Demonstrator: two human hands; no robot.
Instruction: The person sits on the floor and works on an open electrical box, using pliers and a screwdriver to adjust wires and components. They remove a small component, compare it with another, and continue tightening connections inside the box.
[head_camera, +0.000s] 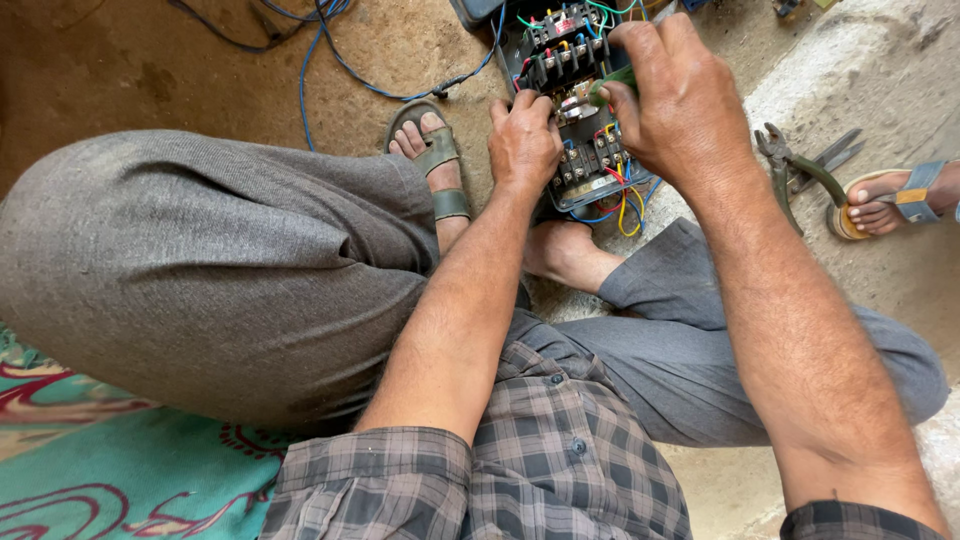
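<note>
Green-handled tool (612, 84) mostly hidden in right hand (680, 100); black wired switch box (575, 100) top cut off; terminals too small to tell.

Seated person — grey trousers (200, 270), loose, creased at the knees. Checked shirt (560, 450) in grey and dark plaid, small dark buttons down the front, short sleeves ending above the elbows. Left foot in an olive-green strapped sandal (437, 150); right foot (565, 252) bare. Left hand (523, 140) and right hand (680, 100) ungloved — no rings, no watch.

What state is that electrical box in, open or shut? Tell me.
Open. The electrical box has no cover on; its black terminal blocks and coloured wires lie exposed, with the left hand and right hand working inside it.
</note>
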